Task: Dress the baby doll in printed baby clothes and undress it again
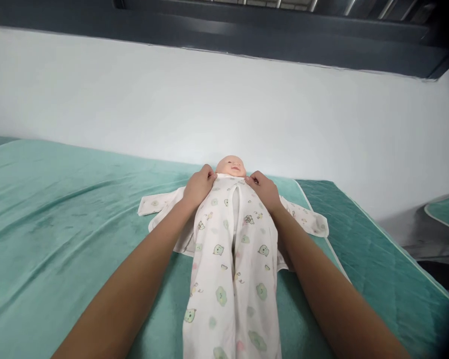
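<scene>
A doll (231, 165) lies face up, its head toward the wall. White baby trousers (219, 259) with a green animal print are spread over its body, the waist edge just below its chin and the legs running toward me. Beneath them is a white printed top with its sleeves (309, 219) stretched out to both sides. My left hand (202, 184) pinches the waist edge left of the doll's head. On the other side, my right hand (262, 188) pinches the opposite corner of that edge.
The doll lies on a light green sheet (60, 209) with wrinkles at the left. A darker green quilted mat (362, 254) shows at the right. A white wall (172, 104) rises behind, under a dark metal window frame (247, 30).
</scene>
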`<state>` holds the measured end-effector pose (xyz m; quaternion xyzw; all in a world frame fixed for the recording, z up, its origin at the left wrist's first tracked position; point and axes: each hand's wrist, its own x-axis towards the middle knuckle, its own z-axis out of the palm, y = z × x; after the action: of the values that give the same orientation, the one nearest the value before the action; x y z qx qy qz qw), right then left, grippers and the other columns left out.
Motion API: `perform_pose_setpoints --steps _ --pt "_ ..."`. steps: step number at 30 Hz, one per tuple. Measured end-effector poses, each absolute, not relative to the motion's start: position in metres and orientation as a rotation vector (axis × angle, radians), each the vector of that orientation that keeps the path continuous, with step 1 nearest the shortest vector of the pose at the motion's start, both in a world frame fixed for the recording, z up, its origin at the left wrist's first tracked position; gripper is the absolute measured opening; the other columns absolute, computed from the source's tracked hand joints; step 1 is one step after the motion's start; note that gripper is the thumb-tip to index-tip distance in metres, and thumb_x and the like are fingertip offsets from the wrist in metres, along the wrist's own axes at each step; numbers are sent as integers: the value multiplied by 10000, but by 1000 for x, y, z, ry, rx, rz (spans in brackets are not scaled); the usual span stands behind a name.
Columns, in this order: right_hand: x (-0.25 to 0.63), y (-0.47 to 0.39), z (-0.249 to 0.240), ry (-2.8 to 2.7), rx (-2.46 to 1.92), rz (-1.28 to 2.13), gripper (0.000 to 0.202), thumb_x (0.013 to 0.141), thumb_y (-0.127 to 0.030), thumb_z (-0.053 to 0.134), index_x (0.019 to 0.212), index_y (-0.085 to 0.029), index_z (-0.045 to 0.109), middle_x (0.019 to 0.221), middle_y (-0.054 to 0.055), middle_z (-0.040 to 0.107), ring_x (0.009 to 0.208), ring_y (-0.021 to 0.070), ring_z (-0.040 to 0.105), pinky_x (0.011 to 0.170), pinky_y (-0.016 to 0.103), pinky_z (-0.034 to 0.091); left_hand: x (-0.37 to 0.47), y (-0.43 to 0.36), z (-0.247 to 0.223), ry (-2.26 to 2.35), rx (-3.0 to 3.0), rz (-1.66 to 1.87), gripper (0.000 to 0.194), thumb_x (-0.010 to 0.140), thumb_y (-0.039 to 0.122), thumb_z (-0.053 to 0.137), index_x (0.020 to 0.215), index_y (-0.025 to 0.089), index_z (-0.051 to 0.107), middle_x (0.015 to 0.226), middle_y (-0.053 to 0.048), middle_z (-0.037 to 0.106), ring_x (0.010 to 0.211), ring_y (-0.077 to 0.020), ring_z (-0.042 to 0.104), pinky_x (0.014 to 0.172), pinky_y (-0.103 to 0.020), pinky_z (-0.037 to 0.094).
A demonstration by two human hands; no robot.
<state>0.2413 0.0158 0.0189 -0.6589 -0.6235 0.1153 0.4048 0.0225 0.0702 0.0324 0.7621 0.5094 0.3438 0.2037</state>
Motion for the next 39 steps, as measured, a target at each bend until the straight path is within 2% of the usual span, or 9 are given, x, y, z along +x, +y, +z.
perform_pose_setpoints --steps 5,10,15,19,23,26,32,37,39 --pt "238 14 13 -1456 -1558 419 233 836 -474 567 811 -245 603 839 5 691 755 190 588 719 319 413 20 64 26 1245 2095 1024 192 884 280 522 1011 246 662 933 -25 716 865 -194 644 805 -317 468" --pt "237 -12 8 -1529 -1376 445 280 902 -405 481 1003 -263 701 1070 24 724 1002 216 636 917 367 447 7 41 24 1146 2296 944 382 920 224 426 1174 279 706 1191 -38 697 1089 -215 620 973 -342 451" --pt "244 -46 -6 -1606 -1285 392 389 914 -358 459 1243 -275 648 1359 38 617 1276 222 527 1102 411 361 -14 8 11 1261 2513 943 439 929 231 459 1347 278 586 1386 -64 580 1260 -246 501 1098 -410 356" --pt "241 -73 -13 -1605 -1299 286 411 859 -282 507 1250 -282 635 1381 49 585 1323 234 466 1122 435 335 -27 -15 2 1386 2660 931 462 935 218 450 1390 244 524 1471 -94 463 1377 -270 343 1139 -437 309" --pt "238 -83 -8 -1470 -1482 275 314 780 -232 544 1066 -231 673 1100 86 681 999 247 601 881 391 473 -29 -27 3 1526 2723 865 425 931 223 465 1348 268 534 1435 -104 447 1346 -305 318 1076 -475 344" --pt "240 -81 -3 -1481 -1617 446 179 746 -248 575 885 -217 684 898 66 715 847 261 617 786 385 472 -27 -28 5 1586 2709 807 413 930 208 455 1329 287 526 1395 -104 447 1294 -307 335 1036 -477 359" --pt "240 -82 -1 -1357 -1414 810 291 764 -298 627 1033 -242 722 1069 45 740 1055 303 623 936 437 470 -22 -30 10 1593 2509 1000 223 898 203 463 1071 230 601 1202 -102 506 1144 -291 401 966 -435 390" --pt "227 -97 10 -1085 -1247 1077 363 800 -406 669 1135 -274 708 1058 51 751 1010 300 665 864 438 535 -16 -45 18 1516 2084 941 86 825 233 526 911 229 519 809 -54 585 753 -236 509 690 -380 411" --pt "224 -99 14 -1031 -1218 1140 371 789 -422 686 1125 -268 714 1039 58 758 999 308 675 836 434 553 -14 -49 18 1453 1937 962 95 813 261 549 902 234 524 770 -48 611 742 -246 531 666 -374 411"
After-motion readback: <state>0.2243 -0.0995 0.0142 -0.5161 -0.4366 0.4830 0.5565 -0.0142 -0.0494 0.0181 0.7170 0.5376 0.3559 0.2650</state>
